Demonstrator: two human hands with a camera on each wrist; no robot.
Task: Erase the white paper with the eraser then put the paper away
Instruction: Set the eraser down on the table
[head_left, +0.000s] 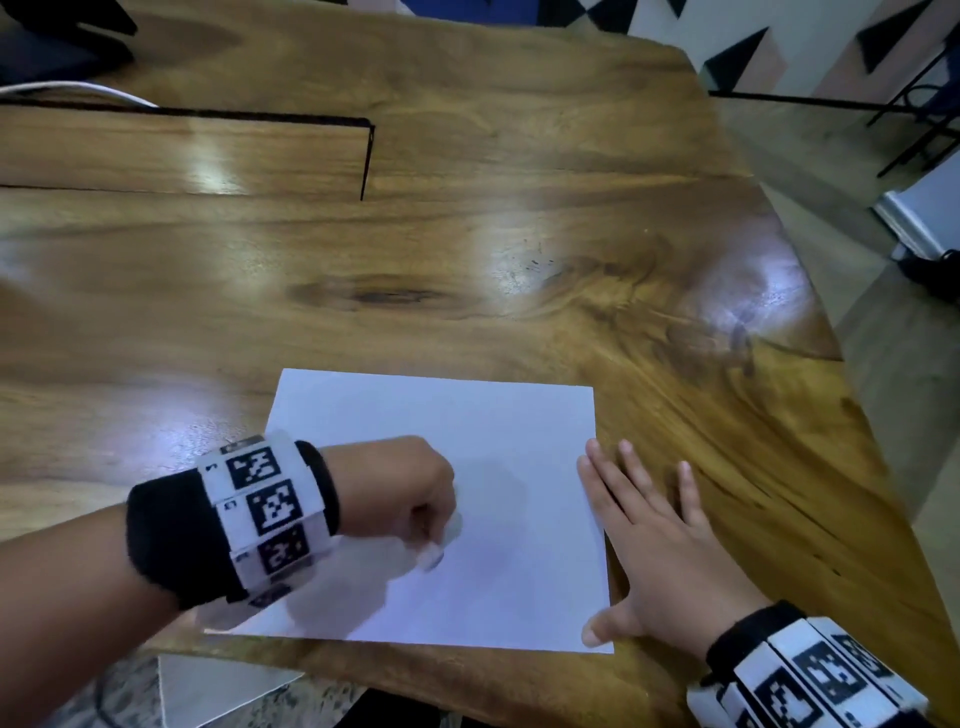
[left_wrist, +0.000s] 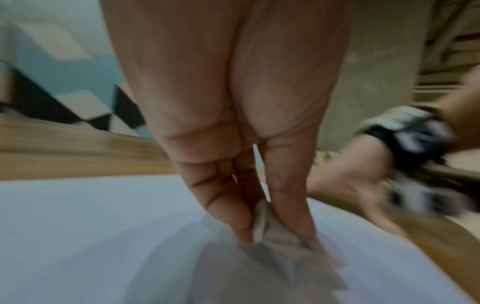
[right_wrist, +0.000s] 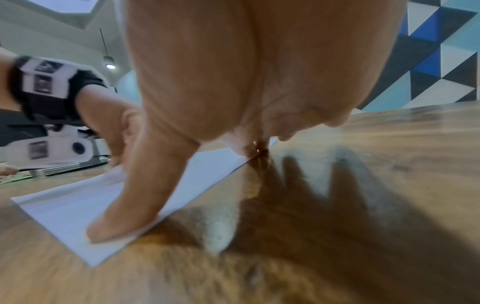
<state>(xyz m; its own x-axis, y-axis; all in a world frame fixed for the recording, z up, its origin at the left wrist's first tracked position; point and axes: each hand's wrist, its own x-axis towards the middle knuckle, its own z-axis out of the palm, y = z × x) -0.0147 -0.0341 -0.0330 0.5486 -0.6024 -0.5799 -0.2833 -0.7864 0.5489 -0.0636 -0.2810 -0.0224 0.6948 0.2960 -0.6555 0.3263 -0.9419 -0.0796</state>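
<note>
A white sheet of paper (head_left: 493, 467) lies flat near the front edge of the wooden table (head_left: 467, 234). My left hand (head_left: 415, 499) is curled over the middle-left of the sheet and pinches a small pale eraser (head_left: 441, 545) whose end touches the paper. In the left wrist view the eraser (left_wrist: 262, 224) sits between thumb and fingers, pressed onto the paper (left_wrist: 78, 236). My right hand (head_left: 654, 535) lies flat with fingers spread on the sheet's right edge, thumb on the near right corner. The right wrist view shows that thumb (right_wrist: 135, 201) pressing the paper (right_wrist: 64, 209).
A dark slot line (head_left: 366, 156) is cut into the tabletop at the back left, with a white cable (head_left: 78, 91) behind it. The table's curved right edge (head_left: 831, 332) drops to the floor. A white sheet-like object (head_left: 218, 686) lies below the front edge.
</note>
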